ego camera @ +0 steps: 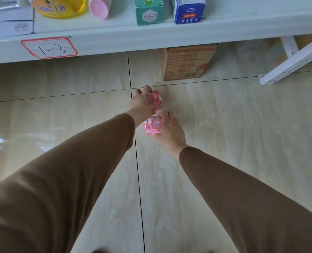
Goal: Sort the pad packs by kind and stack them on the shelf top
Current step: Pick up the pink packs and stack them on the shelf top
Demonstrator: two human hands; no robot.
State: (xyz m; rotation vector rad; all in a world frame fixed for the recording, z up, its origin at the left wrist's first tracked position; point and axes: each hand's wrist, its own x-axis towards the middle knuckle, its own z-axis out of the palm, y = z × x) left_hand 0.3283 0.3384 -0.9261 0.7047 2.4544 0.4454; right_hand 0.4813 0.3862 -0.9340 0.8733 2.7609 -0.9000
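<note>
Two small pink-and-white plastic pad packs, both low over the beige tiled floor (224,134). Left hand (141,105) grips the farther pack (155,99); right hand (168,131) grips the nearer pack (153,126). Long axes run roughly away from the camera, nearly end to end. White shelf edge (151,39) ahead, brown cardboard box (186,64) beneath it; open floor on both sides.

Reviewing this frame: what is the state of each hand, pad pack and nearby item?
left hand: grips the far pink pack, low over the floor
right hand: grips the near pink pack
cardboard box: upright on the floor, under the shelf
green carton: upright on the shelf
</note>
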